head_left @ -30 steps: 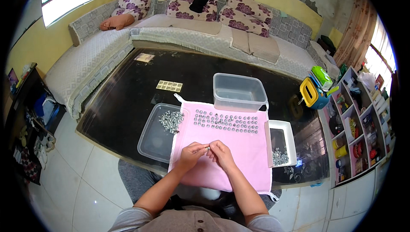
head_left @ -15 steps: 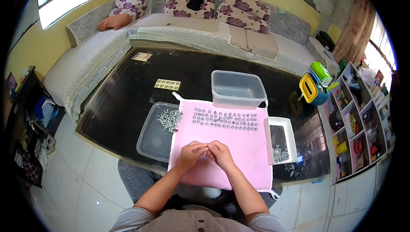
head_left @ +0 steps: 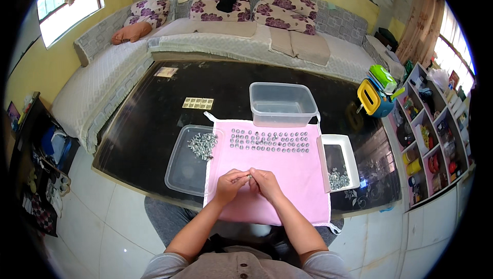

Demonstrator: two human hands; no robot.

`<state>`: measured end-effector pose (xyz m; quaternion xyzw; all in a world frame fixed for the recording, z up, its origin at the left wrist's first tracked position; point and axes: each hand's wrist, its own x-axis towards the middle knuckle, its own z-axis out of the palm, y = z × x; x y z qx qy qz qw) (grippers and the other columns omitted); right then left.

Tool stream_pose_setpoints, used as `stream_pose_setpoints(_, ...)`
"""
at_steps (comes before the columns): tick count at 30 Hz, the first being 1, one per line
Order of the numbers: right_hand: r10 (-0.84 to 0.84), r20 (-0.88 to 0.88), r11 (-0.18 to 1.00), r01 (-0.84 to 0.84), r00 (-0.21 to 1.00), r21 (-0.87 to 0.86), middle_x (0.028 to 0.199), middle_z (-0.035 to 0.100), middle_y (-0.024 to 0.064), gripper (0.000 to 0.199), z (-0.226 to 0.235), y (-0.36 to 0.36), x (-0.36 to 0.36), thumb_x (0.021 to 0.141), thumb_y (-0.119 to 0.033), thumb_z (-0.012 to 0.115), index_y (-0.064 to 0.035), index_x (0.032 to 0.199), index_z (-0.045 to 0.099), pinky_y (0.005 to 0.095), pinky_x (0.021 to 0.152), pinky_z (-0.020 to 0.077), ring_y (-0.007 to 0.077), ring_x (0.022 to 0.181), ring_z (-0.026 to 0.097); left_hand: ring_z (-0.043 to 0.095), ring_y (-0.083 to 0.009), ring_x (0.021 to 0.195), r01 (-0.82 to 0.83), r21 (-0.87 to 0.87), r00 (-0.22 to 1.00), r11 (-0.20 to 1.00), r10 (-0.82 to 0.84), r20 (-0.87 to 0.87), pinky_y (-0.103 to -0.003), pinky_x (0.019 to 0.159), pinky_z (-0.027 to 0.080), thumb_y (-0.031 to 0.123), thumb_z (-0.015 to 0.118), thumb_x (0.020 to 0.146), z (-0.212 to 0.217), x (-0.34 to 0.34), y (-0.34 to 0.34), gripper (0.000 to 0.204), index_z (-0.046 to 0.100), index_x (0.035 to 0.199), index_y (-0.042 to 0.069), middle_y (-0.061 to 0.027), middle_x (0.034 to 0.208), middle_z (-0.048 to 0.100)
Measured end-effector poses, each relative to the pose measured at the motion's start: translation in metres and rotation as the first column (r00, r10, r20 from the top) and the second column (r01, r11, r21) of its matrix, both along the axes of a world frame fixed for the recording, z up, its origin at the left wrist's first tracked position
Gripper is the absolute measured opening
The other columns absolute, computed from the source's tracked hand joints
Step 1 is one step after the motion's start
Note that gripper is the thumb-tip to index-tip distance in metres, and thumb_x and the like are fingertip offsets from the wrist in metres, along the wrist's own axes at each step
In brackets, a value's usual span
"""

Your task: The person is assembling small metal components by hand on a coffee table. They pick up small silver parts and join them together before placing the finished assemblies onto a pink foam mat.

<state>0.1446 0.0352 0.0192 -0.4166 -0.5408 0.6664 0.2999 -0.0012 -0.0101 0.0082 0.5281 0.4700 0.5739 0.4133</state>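
My left hand (head_left: 230, 186) and my right hand (head_left: 264, 183) meet fingertip to fingertip over the near part of a pink cloth (head_left: 267, 204). Pinched between them is a tiny metal piece (head_left: 249, 176), apparently a screw; fingers cover most of it. Beyond my hands, several rows of small silvery fasteners (head_left: 269, 142) stand on the cloth. To the left, a pile of metal screws (head_left: 203, 145) lies on a clear plastic lid (head_left: 186, 172). At right, a white open box (head_left: 351, 161) holds loose small metal parts (head_left: 339, 180), perhaps nuts.
A clear plastic tub (head_left: 283, 105) stands at the cloth's far edge. All this rests on a black glossy table (head_left: 149, 125) with a yellowish card (head_left: 198, 103) on it. A blue-and-yellow container (head_left: 371, 98) sits at the right edge, by a filled shelf unit (head_left: 426, 135).
My hands stay together in nearly the same place. The right fingers have shifted slightly, and a bit of the metal piece shows between the fingertips. The whole view has tilted a little.
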Motion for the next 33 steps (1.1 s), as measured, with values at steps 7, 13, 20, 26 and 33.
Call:
stream_pose_setpoints(7, -0.011, -0.034, 0.996, 0.014, 0.999, 0.087, 0.057, 0.053, 0.0027, 0.030, -0.005, -0.001, -0.002, 0.089, -0.029, 0.046, -0.0051, 0.074, 0.055, 0.0179, 0.040, 0.0308, 0.0059, 0.045, 0.042, 0.053, -0.0067, 0.070, 0.006, -0.017, 1.000, 1.000, -0.007, -0.027, -0.018, 0.061, 0.042, 0.004, 0.062, 0.078, -0.002, 0.000, 0.000, 0.016, 0.064, 0.093, 0.000, -0.0030, 0.080, 0.059)
stream_pose_setpoints(13, -0.029, -0.067, 1.000, 0.029, 0.997, -0.008, 0.057, 0.053, 0.0026, 0.031, 0.004, 0.000, 0.001, 0.089, -0.029, 0.047, -0.0053, 0.072, 0.055, 0.0179, 0.041, 0.0303, 0.0059, 0.046, 0.042, 0.053, -0.0067, 0.068, 0.000, -0.031, 1.000, 1.000, 0.000, -0.021, -0.019, 0.059, 0.042, 0.004, 0.062, 0.078, 0.002, 0.002, 0.000, 0.014, 0.064, 0.091, -0.001, -0.0029, 0.078, 0.059)
stream_pose_setpoints(20, 0.009, 0.040, 1.000, -0.009, 0.999, -0.021, 0.057, 0.053, 0.0021, 0.033, 0.007, -0.002, 0.001, 0.089, -0.030, 0.046, -0.0055, 0.071, 0.056, 0.0177, 0.041, 0.0298, 0.0058, 0.046, 0.041, 0.053, -0.0065, 0.068, 0.021, -0.042, 1.000, 0.999, -0.020, 0.022, -0.018, 0.059, 0.042, 0.003, 0.062, 0.078, 0.000, 0.002, -0.001, 0.014, 0.064, 0.091, -0.001, -0.0028, 0.080, 0.058)
stream_pose_setpoints(26, -0.049, -0.068, 0.999, 0.049, 0.996, 0.004, 0.054, 0.052, 0.0014, 0.035, 0.006, -0.005, -0.003, 0.089, -0.031, 0.046, -0.0064, 0.066, 0.056, 0.0177, 0.042, 0.0294, 0.0057, 0.046, 0.042, 0.054, -0.0068, 0.068, 0.022, -0.029, 0.999, 0.999, -0.021, 0.043, -0.018, 0.059, 0.042, 0.003, 0.062, 0.078, -0.002, 0.002, 0.000, 0.014, 0.064, 0.091, -0.001, -0.0028, 0.080, 0.058)
stream_pose_setpoints(33, -0.035, -0.033, 0.999, 0.034, 0.999, -0.022, 0.055, 0.052, 0.0019, 0.037, 0.003, -0.002, -0.002, 0.089, -0.031, 0.045, -0.0071, 0.063, 0.054, 0.0184, 0.043, 0.0318, 0.0065, 0.047, 0.043, 0.055, -0.0069, 0.072, 0.038, -0.058, 0.999, 0.998, -0.037, 0.010, -0.018, 0.063, 0.044, 0.005, 0.063, 0.078, 0.001, 0.001, -0.001, 0.015, 0.064, 0.093, -0.001, -0.0029, 0.083, 0.059)
